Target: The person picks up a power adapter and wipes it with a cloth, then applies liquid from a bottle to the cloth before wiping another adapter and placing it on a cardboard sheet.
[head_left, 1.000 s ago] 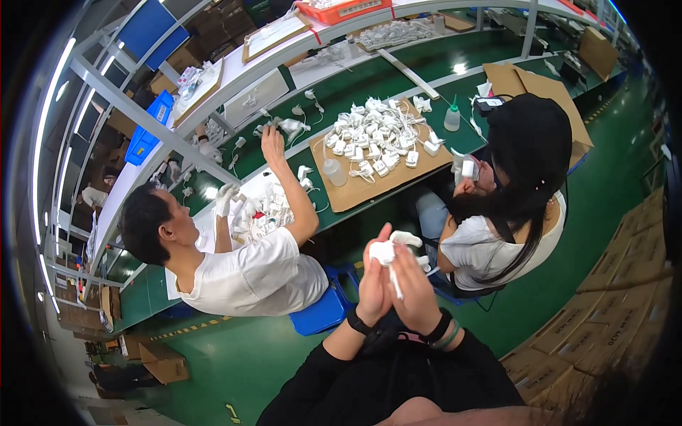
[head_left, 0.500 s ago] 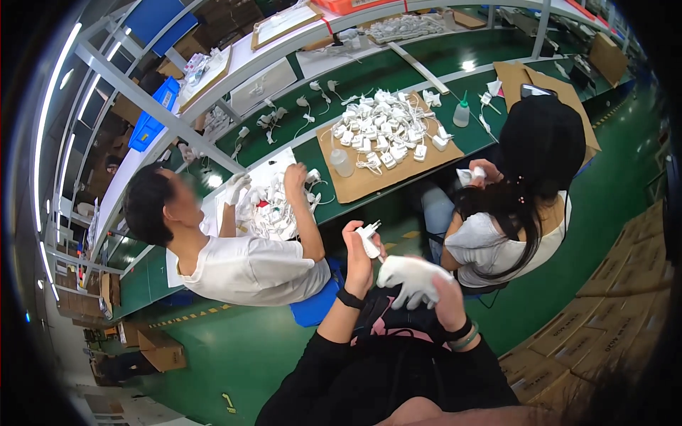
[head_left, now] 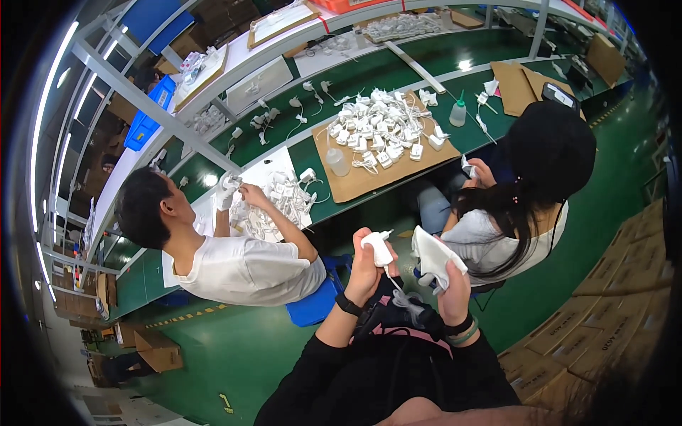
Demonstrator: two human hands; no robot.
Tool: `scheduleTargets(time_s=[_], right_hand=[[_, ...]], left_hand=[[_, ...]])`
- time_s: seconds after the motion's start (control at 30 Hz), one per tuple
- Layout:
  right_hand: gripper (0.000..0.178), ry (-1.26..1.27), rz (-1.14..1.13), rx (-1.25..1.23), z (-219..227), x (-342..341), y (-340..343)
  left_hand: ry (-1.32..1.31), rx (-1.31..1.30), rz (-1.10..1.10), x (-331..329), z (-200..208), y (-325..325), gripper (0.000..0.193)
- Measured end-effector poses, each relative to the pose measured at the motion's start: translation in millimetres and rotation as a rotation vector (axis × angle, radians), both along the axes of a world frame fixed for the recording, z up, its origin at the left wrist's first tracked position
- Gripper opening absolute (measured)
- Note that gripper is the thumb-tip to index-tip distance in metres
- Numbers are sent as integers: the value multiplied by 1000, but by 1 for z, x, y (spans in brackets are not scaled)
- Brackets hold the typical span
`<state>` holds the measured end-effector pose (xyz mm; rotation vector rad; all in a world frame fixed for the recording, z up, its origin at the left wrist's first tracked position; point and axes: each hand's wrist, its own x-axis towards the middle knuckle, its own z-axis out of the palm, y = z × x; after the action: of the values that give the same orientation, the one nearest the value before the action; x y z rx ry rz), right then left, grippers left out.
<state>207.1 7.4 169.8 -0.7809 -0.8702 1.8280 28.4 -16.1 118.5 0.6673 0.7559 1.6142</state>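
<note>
My left hand [head_left: 362, 275] is closed around a white plug-in power adapter [head_left: 378, 250], with its prongs pointing up and to the right. A thin white cable [head_left: 406, 302] hangs from the adapter in a loose bundle in front of my body. To the right, my right hand [head_left: 453, 297] grips a white cloth [head_left: 436, 255], which stands up from the fingers and is apart from the adapter. Parts of the right fingers are hidden behind the cloth.
A heap of white adapters [head_left: 383, 128] lies on a cardboard sheet [head_left: 348, 186] on the green bench, beside a green-capped bottle [head_left: 458, 112]. One person [head_left: 234, 266] sits at left by another pile; a second [head_left: 526, 220] sits at right. Stacked cartons [head_left: 590, 334] stand at lower right.
The cloth has moved off the adapter and now stands upright in my right hand. My left hand has turned the adapter, and its cable now shows. The left co-worker's hands have come together.
</note>
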Motion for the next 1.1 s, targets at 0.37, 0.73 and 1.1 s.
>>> scheduleTargets(time_s=[0.37,0.73,1.1], right_hand=[[51,-765,14,1155,3,-39,8],[46,-805,61,1088,-9,-34,20],[44,-802,124,1146,-11,-46,13]], left_hand=[[82,-145,253,47,5,6,43],[-205,-327,171,41,11,8,50],[-267,-350,135,24,4,11,50]])
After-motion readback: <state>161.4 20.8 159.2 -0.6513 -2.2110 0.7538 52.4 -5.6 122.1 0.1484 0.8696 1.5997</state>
